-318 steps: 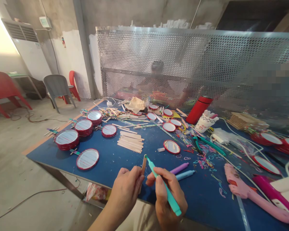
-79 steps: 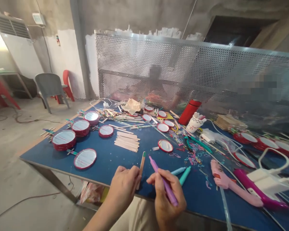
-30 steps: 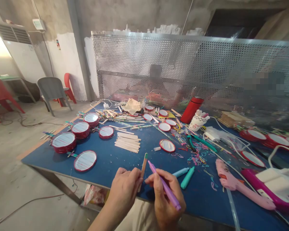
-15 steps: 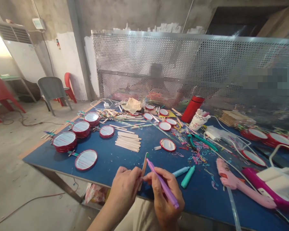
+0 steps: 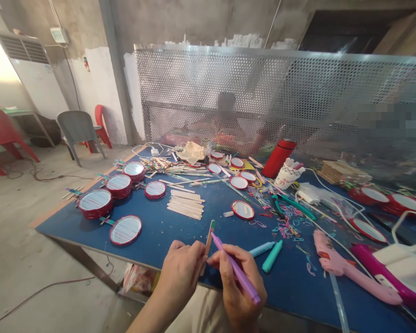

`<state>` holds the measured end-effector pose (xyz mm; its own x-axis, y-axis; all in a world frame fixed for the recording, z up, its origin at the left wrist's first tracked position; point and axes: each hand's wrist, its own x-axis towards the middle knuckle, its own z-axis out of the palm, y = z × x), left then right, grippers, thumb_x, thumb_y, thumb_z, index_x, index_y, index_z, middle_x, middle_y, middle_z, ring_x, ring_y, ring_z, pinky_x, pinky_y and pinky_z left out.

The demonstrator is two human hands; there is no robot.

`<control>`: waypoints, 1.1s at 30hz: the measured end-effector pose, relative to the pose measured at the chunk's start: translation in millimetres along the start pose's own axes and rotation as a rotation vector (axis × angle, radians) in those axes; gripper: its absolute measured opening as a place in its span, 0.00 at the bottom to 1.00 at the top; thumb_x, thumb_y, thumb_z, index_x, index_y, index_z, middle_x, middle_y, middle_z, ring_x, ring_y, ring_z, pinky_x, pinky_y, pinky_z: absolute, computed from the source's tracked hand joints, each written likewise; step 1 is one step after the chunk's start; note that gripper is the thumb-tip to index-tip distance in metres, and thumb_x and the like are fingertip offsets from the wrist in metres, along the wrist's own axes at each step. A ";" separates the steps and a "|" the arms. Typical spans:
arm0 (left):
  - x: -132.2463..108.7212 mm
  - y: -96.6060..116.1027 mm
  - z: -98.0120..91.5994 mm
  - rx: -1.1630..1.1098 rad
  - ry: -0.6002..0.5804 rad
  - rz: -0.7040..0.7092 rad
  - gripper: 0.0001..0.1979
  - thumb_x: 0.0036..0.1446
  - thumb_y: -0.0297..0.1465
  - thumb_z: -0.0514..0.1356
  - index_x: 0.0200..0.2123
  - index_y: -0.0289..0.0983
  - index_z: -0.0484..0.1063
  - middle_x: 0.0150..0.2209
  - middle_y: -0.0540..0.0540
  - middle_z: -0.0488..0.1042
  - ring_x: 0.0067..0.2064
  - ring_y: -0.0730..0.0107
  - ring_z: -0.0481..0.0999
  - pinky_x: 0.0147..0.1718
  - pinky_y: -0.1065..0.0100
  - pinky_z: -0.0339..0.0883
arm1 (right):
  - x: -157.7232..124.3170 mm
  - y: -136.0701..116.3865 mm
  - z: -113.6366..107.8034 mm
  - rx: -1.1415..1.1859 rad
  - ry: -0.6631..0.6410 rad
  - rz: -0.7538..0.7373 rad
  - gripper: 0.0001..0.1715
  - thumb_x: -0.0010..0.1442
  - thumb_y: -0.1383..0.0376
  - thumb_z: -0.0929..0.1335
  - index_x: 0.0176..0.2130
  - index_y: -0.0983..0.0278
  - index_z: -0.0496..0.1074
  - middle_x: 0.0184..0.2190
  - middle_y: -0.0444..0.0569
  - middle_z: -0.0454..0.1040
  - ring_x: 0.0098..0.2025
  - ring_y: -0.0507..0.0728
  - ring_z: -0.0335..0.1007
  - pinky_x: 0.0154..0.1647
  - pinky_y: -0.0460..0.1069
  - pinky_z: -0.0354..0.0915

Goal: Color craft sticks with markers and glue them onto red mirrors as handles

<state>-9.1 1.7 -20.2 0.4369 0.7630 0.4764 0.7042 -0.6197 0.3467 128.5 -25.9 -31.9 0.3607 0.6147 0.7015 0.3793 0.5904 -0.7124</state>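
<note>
Between its fingers my left hand [image 5: 182,268] pinches a wooden craft stick [image 5: 209,240], which points up and away and has a green-coloured top end. My right hand [image 5: 241,282] grips a purple marker [image 5: 241,273] like a pen; its tip is at the stick just below the green part. On the table to the right of that hand lie a light blue marker [image 5: 261,249] and a teal marker [image 5: 272,255]. Beyond my hands, plain craft sticks [image 5: 186,203] lie side by side in a row.
Round red-rimmed pieces with stick handles [image 5: 95,203] stand at the table's left. Coloured rubber bands [image 5: 287,226] are scattered right of centre. A pink glue gun [image 5: 353,273] lies at the right. Farther back are a red bottle [image 5: 279,158], a paper cup [image 5: 288,173] and a perforated metal panel [image 5: 194,92].
The purple marker's tip has shifted slightly down the stick, below the green end. The left hand keeps its hold. The whole view has shifted a little.
</note>
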 end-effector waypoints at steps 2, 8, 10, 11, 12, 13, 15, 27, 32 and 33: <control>0.0 -0.1 0.1 -0.002 -0.003 -0.001 0.12 0.67 0.26 0.50 0.29 0.42 0.60 0.22 0.53 0.76 0.24 0.67 0.76 0.30 0.68 0.58 | -1.0 1.0 0.1 0.003 0.003 -0.006 0.05 0.69 0.67 0.68 0.45 0.61 0.75 0.29 0.43 0.79 0.26 0.52 0.78 0.31 0.46 0.75; 0.0 0.0 -0.2 -0.008 -0.008 -0.007 0.12 0.67 0.26 0.50 0.29 0.42 0.61 0.23 0.54 0.76 0.24 0.67 0.75 0.31 0.67 0.59 | -2.1 2.3 0.8 -0.004 0.022 0.026 0.04 0.68 0.65 0.69 0.43 0.62 0.76 0.29 0.44 0.80 0.25 0.53 0.78 0.31 0.47 0.76; -0.2 0.4 0.0 -0.003 -0.007 -0.014 0.12 0.67 0.26 0.51 0.29 0.42 0.62 0.23 0.53 0.76 0.24 0.67 0.76 0.31 0.67 0.59 | -1.8 1.8 1.7 -0.013 0.047 0.040 0.04 0.67 0.65 0.69 0.42 0.62 0.76 0.27 0.44 0.80 0.24 0.53 0.78 0.30 0.46 0.76; -0.3 0.6 0.0 -0.002 -0.004 -0.015 0.11 0.67 0.26 0.51 0.30 0.42 0.63 0.24 0.53 0.76 0.25 0.66 0.76 0.31 0.67 0.60 | -1.5 1.3 2.2 -0.019 0.064 0.056 0.04 0.67 0.64 0.69 0.42 0.62 0.76 0.26 0.43 0.80 0.24 0.53 0.78 0.29 0.46 0.75; -0.4 0.9 0.0 -0.003 -0.002 -0.014 0.11 0.67 0.26 0.51 0.30 0.42 0.63 0.24 0.53 0.77 0.25 0.66 0.76 0.31 0.67 0.60 | -1.1 0.6 2.7 -0.022 0.086 0.076 0.04 0.67 0.64 0.69 0.42 0.62 0.75 0.25 0.43 0.79 0.24 0.53 0.78 0.28 0.45 0.75; -0.4 1.2 -0.1 -0.005 0.002 -0.013 0.11 0.67 0.26 0.52 0.30 0.41 0.63 0.24 0.53 0.77 0.25 0.66 0.77 0.31 0.67 0.60 | -0.7 -0.2 3.1 -0.021 0.108 0.093 0.04 0.68 0.65 0.69 0.42 0.62 0.75 0.25 0.42 0.79 0.24 0.53 0.78 0.27 0.45 0.75; -0.3 1.6 -0.1 -0.010 0.006 -0.010 0.11 0.67 0.26 0.52 0.30 0.41 0.63 0.24 0.53 0.77 0.25 0.66 0.77 0.31 0.67 0.60 | -0.1 -1.7 3.2 -0.005 0.132 0.100 0.03 0.68 0.65 0.69 0.42 0.62 0.75 0.24 0.42 0.79 0.24 0.53 0.78 0.28 0.45 0.75; -1.1 1.4 0.1 -0.010 0.014 -0.013 0.12 0.67 0.26 0.50 0.29 0.41 0.62 0.23 0.54 0.76 0.24 0.67 0.75 0.30 0.67 0.59 | 1.4 -0.7 2.2 -0.014 0.085 0.021 0.03 0.68 0.67 0.69 0.43 0.62 0.74 0.25 0.43 0.78 0.25 0.53 0.78 0.28 0.46 0.76; -1.3 0.5 1.6 -0.011 0.010 0.000 0.12 0.67 0.25 0.50 0.29 0.41 0.61 0.22 0.54 0.75 0.23 0.67 0.75 0.30 0.67 0.59 | 3.3 -3.0 1.6 0.065 0.008 -0.012 0.06 0.69 0.69 0.67 0.44 0.61 0.74 0.27 0.43 0.79 0.25 0.52 0.78 0.28 0.46 0.76; -1.1 0.4 1.7 -0.007 0.008 -0.001 0.12 0.67 0.25 0.50 0.29 0.41 0.61 0.22 0.54 0.75 0.23 0.67 0.75 0.30 0.67 0.59 | 3.6 -3.0 1.6 0.067 0.004 -0.013 0.06 0.69 0.69 0.67 0.44 0.61 0.74 0.27 0.43 0.79 0.25 0.52 0.78 0.28 0.46 0.76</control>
<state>-8.3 1.0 -21.9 0.4320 0.7620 0.4823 0.7006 -0.6204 0.3525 127.4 -24.7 -27.3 0.3597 0.6043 0.7109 0.3266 0.6321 -0.7027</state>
